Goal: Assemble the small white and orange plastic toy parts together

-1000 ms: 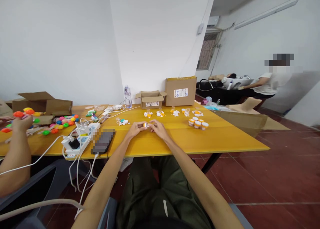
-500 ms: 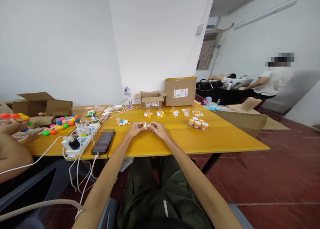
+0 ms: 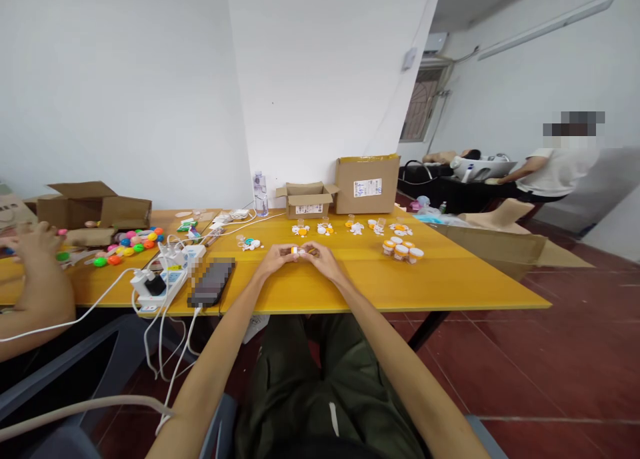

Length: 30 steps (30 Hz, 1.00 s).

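Both hands met over the middle of the yellow counter [image 3: 450,282], near its front edge. The left hand [image 3: 274,261] and the right hand [image 3: 324,260] had their fingertips drawn together around a small orange-and-white piece [image 3: 296,250], pinching it between them just above the counter top; how the piece was built was too small to tell.

At about one o'clock from the hands stood a cluster of small jars with orange lids [image 3: 401,249]. At twelve o'clock, farther back, lay a row of small white and orange parts [image 3: 350,227], and behind that a small open cardboard box [image 3: 307,199] and a taller cardboard box [image 3: 368,184] against the wall. A clear bottle [image 3: 260,193] stood at eleven o'clock.

At nine o'clock lay a dark phone [image 3: 212,282] beside a white power strip [image 3: 163,280] with cables running off the edge. Farther out at ten o'clock were coloured balls [image 3: 131,243], where another person's hand [image 3: 31,243] rested with its fingers spread on the counter.
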### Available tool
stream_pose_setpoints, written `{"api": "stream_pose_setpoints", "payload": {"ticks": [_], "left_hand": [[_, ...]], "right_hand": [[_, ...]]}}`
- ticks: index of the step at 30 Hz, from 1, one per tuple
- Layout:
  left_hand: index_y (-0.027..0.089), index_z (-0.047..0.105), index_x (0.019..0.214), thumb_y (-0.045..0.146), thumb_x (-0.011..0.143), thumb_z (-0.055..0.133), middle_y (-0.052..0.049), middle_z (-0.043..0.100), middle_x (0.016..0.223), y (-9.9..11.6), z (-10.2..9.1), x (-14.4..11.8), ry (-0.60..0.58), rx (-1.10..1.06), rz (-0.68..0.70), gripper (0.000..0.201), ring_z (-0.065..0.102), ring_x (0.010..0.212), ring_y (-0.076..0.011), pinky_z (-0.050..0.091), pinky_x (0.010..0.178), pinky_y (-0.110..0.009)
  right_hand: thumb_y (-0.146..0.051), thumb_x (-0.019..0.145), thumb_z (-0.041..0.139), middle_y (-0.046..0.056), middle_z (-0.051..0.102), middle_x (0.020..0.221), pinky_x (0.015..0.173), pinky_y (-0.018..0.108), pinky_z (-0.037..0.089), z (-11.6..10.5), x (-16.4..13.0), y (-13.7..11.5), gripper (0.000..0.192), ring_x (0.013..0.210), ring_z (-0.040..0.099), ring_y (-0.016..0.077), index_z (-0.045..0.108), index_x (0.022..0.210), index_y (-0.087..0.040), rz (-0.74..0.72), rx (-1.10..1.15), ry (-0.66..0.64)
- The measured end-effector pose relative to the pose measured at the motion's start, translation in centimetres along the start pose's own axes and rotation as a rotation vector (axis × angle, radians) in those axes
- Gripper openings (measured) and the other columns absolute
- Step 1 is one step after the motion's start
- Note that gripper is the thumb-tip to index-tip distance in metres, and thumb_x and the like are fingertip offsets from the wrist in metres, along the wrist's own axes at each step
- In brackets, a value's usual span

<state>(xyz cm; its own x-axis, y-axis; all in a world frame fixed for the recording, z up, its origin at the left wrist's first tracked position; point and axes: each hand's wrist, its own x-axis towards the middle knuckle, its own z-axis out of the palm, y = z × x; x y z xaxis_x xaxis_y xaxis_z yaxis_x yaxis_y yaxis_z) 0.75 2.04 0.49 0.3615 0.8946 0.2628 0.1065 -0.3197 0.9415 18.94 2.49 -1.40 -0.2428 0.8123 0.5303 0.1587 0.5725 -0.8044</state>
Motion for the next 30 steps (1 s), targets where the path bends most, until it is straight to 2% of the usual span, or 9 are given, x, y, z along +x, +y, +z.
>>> {"api": "stream_pose_setpoints", "payload": {"ticks": [7, 11, 18, 22, 26, 30], "left_hand": [[0.016, 0.075, 0.093, 0.034, 0.065, 0.079, -0.004, 0.074, 0.080, -0.16, 0.06, 0.02, 0.012, 0.022, -0.006, 0.034, 0.067, 0.080, -0.0206, 0.052, 0.081, -0.033], [0.016, 0.075, 0.093, 0.033, 0.064, 0.080, -0.005, 0.076, 0.086, -0.24, 0.03, 0.03, 0.013, 0.003, 0.000, 0.034, 0.067, 0.083, -0.0209, 0.051, 0.085, -0.035], [0.015, 0.074, 0.101, 0.034, 0.066, 0.079, -0.006, 0.076, 0.090, -0.18, -0.09, 0.02, -0.009, 0.000, -0.005, 0.040, 0.068, 0.085, -0.0212, 0.051, 0.086, -0.035], [0.015, 0.074, 0.102, 0.034, 0.066, 0.080, -0.007, 0.076, 0.092, -0.01, -0.09, -0.01, -0.029, -0.002, -0.010, 0.041, 0.068, 0.090, -0.0222, 0.051, 0.087, -0.035], [0.015, 0.074, 0.102, 0.034, 0.065, 0.080, -0.007, 0.077, 0.092, 0.21, -0.02, -0.05, -0.032, -0.004, -0.014, 0.041, 0.069, 0.091, -0.0231, 0.051, 0.088, -0.035], [0.016, 0.074, 0.102, 0.034, 0.067, 0.080, -0.006, 0.077, 0.091, 0.20, -0.02, -0.05, -0.029, -0.002, -0.021, 0.040, 0.069, 0.092, -0.0236, 0.052, 0.088, -0.035]], "right_hand": [[-0.049, 0.082, 0.058, 0.000, 0.066, 0.065, 0.062, 0.029, 0.049, -0.03, -0.13, -0.24, 0.031, 0.061, 0.060, 0.0174, 0.067, 0.072, -0.021, 0.064, -0.043, -0.014], [-0.055, 0.083, 0.055, -0.001, 0.059, 0.054, 0.057, 0.028, 0.045, 0.02, -0.13, -0.34, 0.041, 0.054, 0.056, 0.0161, 0.060, 0.060, -0.021, 0.087, -0.099, 0.001], [-0.053, 0.074, 0.066, -0.004, 0.061, 0.062, 0.055, 0.026, 0.047, 0.35, -0.16, -0.19, 0.034, 0.055, 0.058, 0.0145, 0.060, 0.087, -0.023, 0.126, 0.057, -0.023], [-0.054, 0.079, 0.062, -0.003, 0.061, 0.059, 0.056, 0.027, 0.048, 0.34, -0.11, 0.01, 0.032, 0.054, 0.058, 0.0144, 0.060, 0.077, -0.022, 0.141, 0.019, -0.042], [-0.055, 0.085, 0.055, -0.001, 0.060, 0.056, 0.058, 0.028, 0.047, 0.26, 0.03, 0.12, 0.039, 0.053, 0.058, 0.0151, 0.060, 0.067, -0.021, 0.148, -0.078, -0.024], [-0.054, 0.080, 0.061, -0.002, 0.062, 0.062, 0.058, 0.028, 0.049, 0.26, 0.09, 0.38, 0.033, 0.055, 0.060, 0.0151, 0.063, 0.080, -0.021, 0.151, -0.027, -0.029]]}}
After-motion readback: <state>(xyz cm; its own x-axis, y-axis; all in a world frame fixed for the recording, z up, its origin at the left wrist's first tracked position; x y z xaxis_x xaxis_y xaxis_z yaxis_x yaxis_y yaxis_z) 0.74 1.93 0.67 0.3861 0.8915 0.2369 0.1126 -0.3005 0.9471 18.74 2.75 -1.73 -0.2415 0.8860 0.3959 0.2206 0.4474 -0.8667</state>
